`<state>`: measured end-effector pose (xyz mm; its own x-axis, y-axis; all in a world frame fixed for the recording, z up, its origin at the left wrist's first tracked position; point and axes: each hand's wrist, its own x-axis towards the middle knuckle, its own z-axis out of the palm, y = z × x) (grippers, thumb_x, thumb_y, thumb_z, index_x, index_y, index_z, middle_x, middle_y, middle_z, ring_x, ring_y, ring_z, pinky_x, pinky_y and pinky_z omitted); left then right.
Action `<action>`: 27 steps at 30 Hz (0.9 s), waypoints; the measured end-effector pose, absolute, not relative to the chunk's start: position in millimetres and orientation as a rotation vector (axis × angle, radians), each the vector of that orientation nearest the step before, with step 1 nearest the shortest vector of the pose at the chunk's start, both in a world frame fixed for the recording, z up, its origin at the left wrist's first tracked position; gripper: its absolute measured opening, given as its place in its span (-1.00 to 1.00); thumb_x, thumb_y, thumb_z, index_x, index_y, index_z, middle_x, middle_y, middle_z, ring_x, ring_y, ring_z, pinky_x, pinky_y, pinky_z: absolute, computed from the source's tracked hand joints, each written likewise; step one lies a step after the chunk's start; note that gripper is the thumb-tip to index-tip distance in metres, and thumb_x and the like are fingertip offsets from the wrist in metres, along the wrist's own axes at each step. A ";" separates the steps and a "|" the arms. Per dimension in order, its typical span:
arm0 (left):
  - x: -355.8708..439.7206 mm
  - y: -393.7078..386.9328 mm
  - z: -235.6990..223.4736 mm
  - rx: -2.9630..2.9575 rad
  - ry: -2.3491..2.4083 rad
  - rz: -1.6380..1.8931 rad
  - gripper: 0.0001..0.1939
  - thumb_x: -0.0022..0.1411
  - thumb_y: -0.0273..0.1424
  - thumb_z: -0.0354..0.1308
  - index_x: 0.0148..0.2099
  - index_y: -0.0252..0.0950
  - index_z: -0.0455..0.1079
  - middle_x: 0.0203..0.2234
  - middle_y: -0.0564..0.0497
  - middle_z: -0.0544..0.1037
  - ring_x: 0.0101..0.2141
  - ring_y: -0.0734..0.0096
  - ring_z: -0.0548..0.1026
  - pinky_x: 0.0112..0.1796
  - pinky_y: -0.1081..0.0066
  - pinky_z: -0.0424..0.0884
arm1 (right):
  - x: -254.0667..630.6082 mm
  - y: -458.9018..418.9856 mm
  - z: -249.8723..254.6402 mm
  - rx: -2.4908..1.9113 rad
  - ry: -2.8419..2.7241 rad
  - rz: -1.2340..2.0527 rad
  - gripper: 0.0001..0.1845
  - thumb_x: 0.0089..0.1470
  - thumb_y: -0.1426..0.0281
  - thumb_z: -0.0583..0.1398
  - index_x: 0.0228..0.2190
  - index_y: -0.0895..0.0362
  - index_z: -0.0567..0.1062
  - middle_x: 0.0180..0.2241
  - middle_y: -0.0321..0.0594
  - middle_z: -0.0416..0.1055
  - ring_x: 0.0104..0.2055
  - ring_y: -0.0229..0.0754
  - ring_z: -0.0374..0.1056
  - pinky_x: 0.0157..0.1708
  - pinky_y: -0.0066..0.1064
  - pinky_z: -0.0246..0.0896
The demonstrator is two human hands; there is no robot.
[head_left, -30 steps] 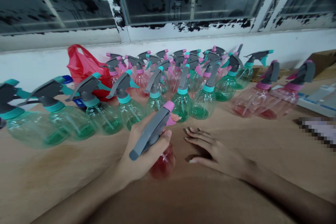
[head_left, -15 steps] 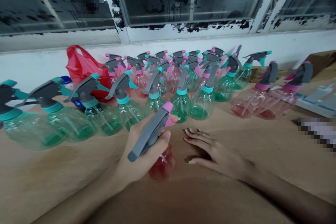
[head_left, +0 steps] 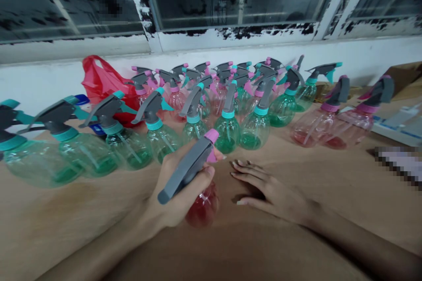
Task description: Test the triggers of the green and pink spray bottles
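A round spray bottle [head_left: 203, 207] with reddish liquid, a grey spray head and a pink nozzle stands on the table in front of me. My left hand [head_left: 180, 189] is closed around its neck and spray head, hiding the collar. The nozzle points away from me, to the right. To the right of the bottle, my right hand [head_left: 263, 186] rests on the table with fingers stretched out, apart from the bottle. Beyond both hands is a row of spray bottles with turquoise collars and green liquid, among them a green spray bottle [head_left: 227, 134].
More pink and green bottles crowd behind the row, by the wall. Two pink spray bottles [head_left: 310, 129] stand to the right. A red plastic bag [head_left: 100, 81] lies at the back left. A cardboard box [head_left: 405, 74] and a blurred flat object [head_left: 400, 162] are at the right.
Almost nothing differs. The spray head in my left hand has shifted very slightly to the left; my right hand keeps its place.
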<state>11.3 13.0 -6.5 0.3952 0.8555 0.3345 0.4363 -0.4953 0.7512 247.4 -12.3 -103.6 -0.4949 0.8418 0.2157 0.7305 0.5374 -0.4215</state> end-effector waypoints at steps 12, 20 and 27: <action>16.5 10.7 3.1 2.142 1.151 1.007 -0.97 0.11 -0.37 0.05 -0.36 -0.15 0.32 -0.61 0.12 0.42 -0.57 0.38 0.40 -0.53 0.40 0.36 | 247.8 -12.7 -103.4 -1.262 -2.378 0.383 -0.37 0.10 0.05 0.09 0.14 0.04 0.21 0.20 -0.19 0.13 0.26 -0.09 -0.03 0.21 -0.09 -0.05; 16.4 11.1 -1.2 2.140 1.161 1.013 -0.95 0.12 -0.38 0.06 -0.37 -0.16 0.34 -0.53 0.10 0.46 -0.51 0.40 0.43 -0.45 0.41 0.40 | 247.7 -12.3 -102.1 -1.283 -2.408 0.401 -0.34 0.10 0.03 0.07 0.14 0.08 0.21 0.22 -0.18 0.10 0.27 -0.10 -0.07 0.22 -0.13 -0.08; 18.0 8.8 3.9 2.169 1.122 1.018 -0.92 0.12 -0.39 0.02 -0.39 -0.17 0.33 -0.56 0.11 0.43 -0.55 0.43 0.39 -0.47 0.41 0.37 | 247.5 -12.3 -103.1 -1.261 -2.374 0.410 -0.35 0.09 0.05 0.10 0.15 0.05 0.19 0.21 -0.18 0.13 0.26 -0.09 -0.03 0.21 -0.09 -0.05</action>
